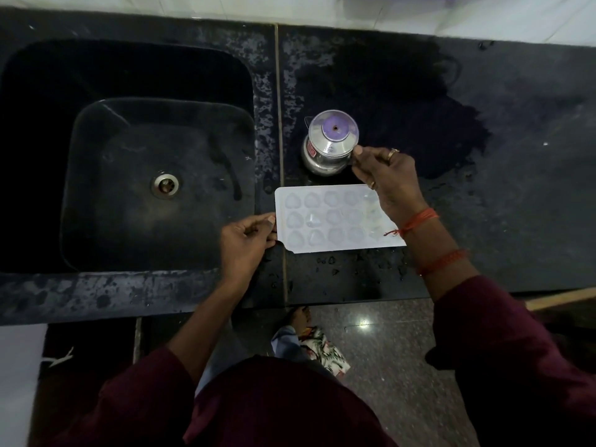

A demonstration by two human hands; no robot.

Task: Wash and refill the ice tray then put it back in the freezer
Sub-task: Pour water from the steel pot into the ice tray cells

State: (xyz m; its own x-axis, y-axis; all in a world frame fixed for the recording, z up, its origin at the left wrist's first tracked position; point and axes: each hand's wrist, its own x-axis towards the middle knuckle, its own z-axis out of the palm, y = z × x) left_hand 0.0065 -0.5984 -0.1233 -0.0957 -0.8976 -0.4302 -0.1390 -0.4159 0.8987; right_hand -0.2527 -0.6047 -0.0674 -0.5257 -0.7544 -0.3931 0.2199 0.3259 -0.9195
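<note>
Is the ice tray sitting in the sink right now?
No, the ice tray lies flat on the counter right of the sink, its left edge pinched by the left hand.

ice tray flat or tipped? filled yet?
Flat: the ice tray lies cavities-up on the counter, left hand pinching its left edge, right hand gripping the steel pot. Filled: cannot tell.

Dim light. Black stone desk [516, 156], mottled, wet in patches, one vertical seam. Black sink [129, 75] set in at left, steel drain [165, 186]. Pale wall [451, 14] behind, probably tiled. Polished speckled floor [403, 366] below, one glare spot [364, 323].
</note>
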